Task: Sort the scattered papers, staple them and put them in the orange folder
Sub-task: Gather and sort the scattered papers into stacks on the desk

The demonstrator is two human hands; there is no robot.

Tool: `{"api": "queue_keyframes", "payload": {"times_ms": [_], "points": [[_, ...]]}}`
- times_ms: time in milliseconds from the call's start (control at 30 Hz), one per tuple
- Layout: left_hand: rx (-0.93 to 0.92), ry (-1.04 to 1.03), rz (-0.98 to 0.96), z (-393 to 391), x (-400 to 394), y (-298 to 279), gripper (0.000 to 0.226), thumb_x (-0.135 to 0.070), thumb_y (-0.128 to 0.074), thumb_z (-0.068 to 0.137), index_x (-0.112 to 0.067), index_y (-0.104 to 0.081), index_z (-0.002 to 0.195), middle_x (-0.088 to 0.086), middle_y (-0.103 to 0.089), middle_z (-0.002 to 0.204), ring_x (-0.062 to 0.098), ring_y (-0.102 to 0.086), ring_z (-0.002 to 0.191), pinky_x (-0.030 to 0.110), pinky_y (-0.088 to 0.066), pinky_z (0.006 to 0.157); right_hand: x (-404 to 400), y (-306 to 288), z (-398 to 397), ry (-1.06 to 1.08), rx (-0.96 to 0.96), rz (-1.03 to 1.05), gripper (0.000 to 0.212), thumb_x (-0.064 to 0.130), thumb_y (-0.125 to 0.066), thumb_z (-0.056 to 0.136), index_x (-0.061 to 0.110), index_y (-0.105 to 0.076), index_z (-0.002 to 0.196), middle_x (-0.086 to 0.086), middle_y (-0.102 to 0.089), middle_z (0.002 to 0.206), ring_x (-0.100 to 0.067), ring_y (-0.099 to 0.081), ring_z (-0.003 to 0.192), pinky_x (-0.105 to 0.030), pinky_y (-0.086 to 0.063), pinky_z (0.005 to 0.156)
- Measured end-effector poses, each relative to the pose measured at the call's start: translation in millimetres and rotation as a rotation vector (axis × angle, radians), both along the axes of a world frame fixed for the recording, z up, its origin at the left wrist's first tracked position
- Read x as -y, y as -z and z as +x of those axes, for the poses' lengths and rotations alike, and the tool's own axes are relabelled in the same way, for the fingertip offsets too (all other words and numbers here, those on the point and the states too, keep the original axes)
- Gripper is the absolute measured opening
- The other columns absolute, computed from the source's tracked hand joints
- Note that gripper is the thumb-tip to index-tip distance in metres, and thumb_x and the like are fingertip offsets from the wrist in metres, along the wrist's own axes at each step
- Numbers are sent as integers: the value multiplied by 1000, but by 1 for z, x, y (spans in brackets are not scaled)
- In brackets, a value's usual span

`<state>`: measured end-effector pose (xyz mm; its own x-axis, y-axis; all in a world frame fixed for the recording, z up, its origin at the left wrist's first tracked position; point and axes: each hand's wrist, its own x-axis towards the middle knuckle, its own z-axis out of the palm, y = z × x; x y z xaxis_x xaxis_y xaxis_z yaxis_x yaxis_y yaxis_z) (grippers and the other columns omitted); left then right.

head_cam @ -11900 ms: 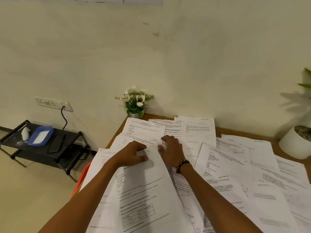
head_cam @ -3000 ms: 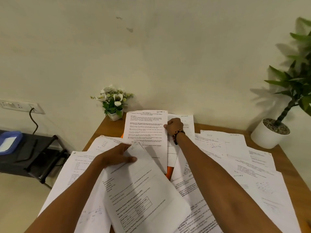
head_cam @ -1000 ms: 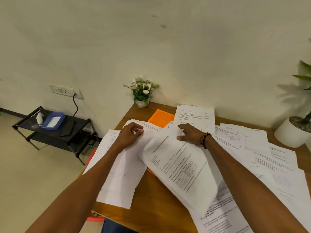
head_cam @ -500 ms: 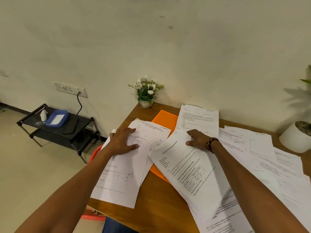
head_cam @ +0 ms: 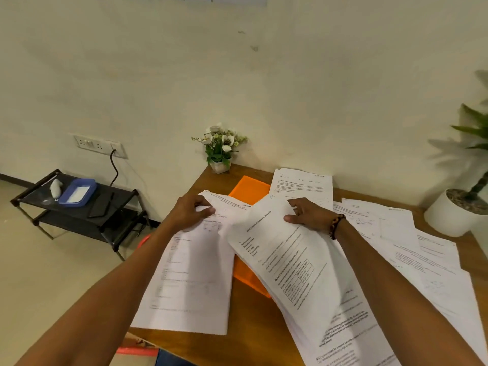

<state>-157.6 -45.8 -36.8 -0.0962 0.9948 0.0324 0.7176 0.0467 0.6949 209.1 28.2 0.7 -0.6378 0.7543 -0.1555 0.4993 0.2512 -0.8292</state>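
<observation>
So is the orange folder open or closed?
Cannot tell: the orange folder lies flat on the table, mostly covered by papers.

— What have you got hold of?

— My left hand [head_cam: 190, 211] grips the top edge of a white printed stack [head_cam: 194, 273] lying at the wooden counter's [head_cam: 253, 326] left edge. My right hand [head_cam: 307, 216] pinches a second white sheaf [head_cam: 295, 268], lifted and curling.

— And the folder?

— The flat orange plastic folder [head_cam: 249, 190] lies between, partly under both. More loose sheets [head_cam: 422, 257] spread right.
</observation>
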Motion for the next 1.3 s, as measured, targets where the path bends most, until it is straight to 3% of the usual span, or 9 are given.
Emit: {"api": "queue_keyframes", "payload": {"times_ms": [100,300,433,600,833,933,1033,1133,1300], "points": [[112,25,40,15,-4,-12,7,-32,-78,87,-26,-77,86,-13,-73,84,5,-64,76,26,-48,70,5,-5,-6,33,-160,-117,37,5,-64,96,3,-60,133,-5,-67,131,-17,-66,117,-27,-55,94],[218,56,1,39,-23,-26,30,-58,-74,84,-28,-76,85,-11,-71,73,5,-62,69,27,-45,63,29,5,-37,141,-228,-132,36,7,-67,94,7,-61,130,-4,-69,125,-18,-68,113,-32,-57,94],[239,83,-82,55,-29,-38,29,-48,-72,90,-20,-71,96,-3,-69,90,13,-63,84,24,-46,69,35,24,-54,317,-298,-96,40,13,-74,88,5,-64,125,-8,-70,125,-23,-67,114,-43,-55,98],[163,143,-103,52,-32,-43,38,-69,-68,79,-33,-71,87,-9,-69,88,16,-66,87,28,-51,72,33,35,-60,505,-255,-10,34,18,-76,84,4,-66,113,-11,-69,118,-28,-65,110,-52,-53,98],[93,300,-244,52,-49,-74,55,-69,-72,78,-22,-70,105,1,-73,100,25,-69,100,49,-55,93,41,36,-76,509,-166,86,51,36,-67,84,6,-60,125,-11,-64,124,-26,-59,114,-38,-48,93],[-324,458,-104,54,-57,-78,68,-87,-54,77,-22,-66,96,-6,-66,86,15,-62,86,46,-54,87,43,34,-81,533,-143,89,46,29,-67,91,4,-57,128,-13,-61,128,-28,-57,117,-31,-41,90],[-671,539,18,65,-51,-74,56,-77,-45,88,-43,-53,132,-12,-66,126,15,-60,113,43,-49,99,43,37,-85,567,-118,95,32,18,-60,99,3,-54,127,-13,-61,125,-29,-57,116,-28,-38,86],[-652,505,82,68,-44,-66,59,-59,-62,91,-39,-44,144,-9,-57,143,21,-52,130,38,-41,108,47,39,-88,532,-30,166,33,25,-53,102,3,-50,126,-16,-60,121,-33,-55,112,-35,-41,87],[-329,436,-217,60,-43,-56,18,-51,-67,91,-46,-55,103,-18,-64,107,15,-63,104,31,-47,88,50,44,-73,347,-23,161,31,28,-48,105,2,-50,122,-13,-57,119,-26,-53,109,-40,-42,91]]}}
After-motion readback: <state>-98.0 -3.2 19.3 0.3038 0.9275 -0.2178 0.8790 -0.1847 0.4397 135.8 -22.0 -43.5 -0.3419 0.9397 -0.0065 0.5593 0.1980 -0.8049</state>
